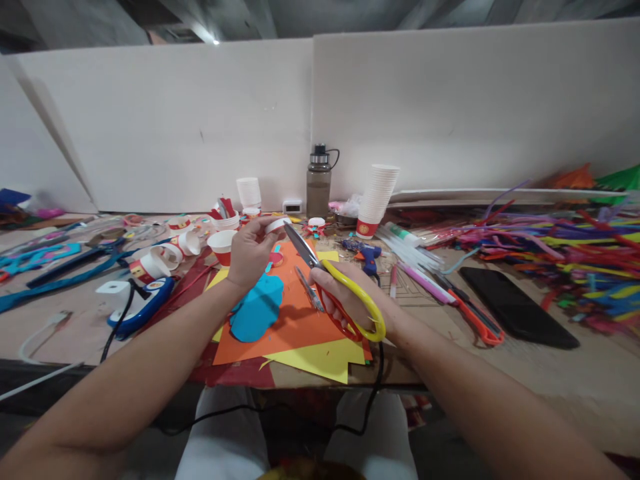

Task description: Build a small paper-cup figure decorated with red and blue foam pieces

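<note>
My left hand [251, 252] pinches a small white piece of paper cup [276, 227] above the sheets. In my right hand [350, 288] is a pair of scissors [301, 247] with red and yellow handles. Its blades point up and left, their tips close to the white piece; whether they touch it I cannot tell. Below lie orange paper [295, 325], yellow paper [320, 360] and a blue paper cutout [257, 308]. A slim pointed tool [309, 288] rests on the orange sheet.
A bottle [319, 187] and stacked paper cups [379, 200] stand behind. Rightward are a blue glue gun [367, 253], a black phone [517, 307] and colourful pipe cleaners [565, 247]. Cut cups [151, 265] and a blue-and-white device [145, 307] are at left. A black cable [373, 400] hangs off the front edge.
</note>
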Motion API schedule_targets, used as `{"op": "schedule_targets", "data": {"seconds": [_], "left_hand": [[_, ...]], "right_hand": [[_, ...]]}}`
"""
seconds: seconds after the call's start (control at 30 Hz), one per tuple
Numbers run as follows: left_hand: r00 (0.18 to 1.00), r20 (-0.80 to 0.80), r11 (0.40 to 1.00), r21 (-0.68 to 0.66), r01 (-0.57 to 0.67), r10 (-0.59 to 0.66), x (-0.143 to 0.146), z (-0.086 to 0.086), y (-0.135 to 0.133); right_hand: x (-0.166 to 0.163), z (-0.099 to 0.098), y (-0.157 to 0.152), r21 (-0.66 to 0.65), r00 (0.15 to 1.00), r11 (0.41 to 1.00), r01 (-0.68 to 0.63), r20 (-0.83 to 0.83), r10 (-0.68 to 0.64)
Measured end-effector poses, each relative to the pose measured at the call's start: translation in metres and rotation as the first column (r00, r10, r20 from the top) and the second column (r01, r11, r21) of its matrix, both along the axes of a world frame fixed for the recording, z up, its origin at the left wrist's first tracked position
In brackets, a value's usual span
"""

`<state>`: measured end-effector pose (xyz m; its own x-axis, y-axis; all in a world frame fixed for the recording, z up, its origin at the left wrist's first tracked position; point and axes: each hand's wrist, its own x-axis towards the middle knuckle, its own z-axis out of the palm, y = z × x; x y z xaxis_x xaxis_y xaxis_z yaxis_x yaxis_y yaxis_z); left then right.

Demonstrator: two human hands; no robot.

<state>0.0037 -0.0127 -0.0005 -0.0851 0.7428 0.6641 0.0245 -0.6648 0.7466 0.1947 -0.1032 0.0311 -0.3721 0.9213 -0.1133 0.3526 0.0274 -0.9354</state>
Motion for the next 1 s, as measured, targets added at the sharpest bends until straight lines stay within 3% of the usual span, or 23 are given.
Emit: {"op": "schedule_targets", "data": {"seconds": [0.4, 0.6, 0.83, 0.93, 1.0], "left_hand": [[0.999, 0.000, 0.999, -0.030, -0.034, 0.034, 0.001, 0.001, -0.002], [0.996, 0.080, 0.983, -0.171, 0.062, -0.049, -0.001, 0.001, 0.000], [0.974, 0.216, 0.957, -0.263, 0.122, -0.065, -0.009, 0.006, 0.006], [0.967, 0.233, 0.920, -0.348, 0.181, -0.102, -0.012, 0.009, 0.008], [0.957, 0.246, 0.881, -0.405, 0.244, -0.152, -0.013, 0.010, 0.009]], "right_hand": [[0.000, -0.006, 0.002, 0.119, 1.000, 0.993, 0.011, -0.006, -0.010], [0.000, -0.005, 0.008, 0.103, 1.000, 0.994, -0.020, -0.020, 0.022], [0.011, -0.010, 0.013, 0.215, 0.995, 0.971, -0.102, 0.003, 0.104], [0.016, -0.011, 0.019, 0.304, 0.999, 0.952, -0.047, 0.027, 0.041], [0.020, -0.011, 0.025, 0.420, 0.990, 0.907, 0.003, 0.124, -0.060]]}}
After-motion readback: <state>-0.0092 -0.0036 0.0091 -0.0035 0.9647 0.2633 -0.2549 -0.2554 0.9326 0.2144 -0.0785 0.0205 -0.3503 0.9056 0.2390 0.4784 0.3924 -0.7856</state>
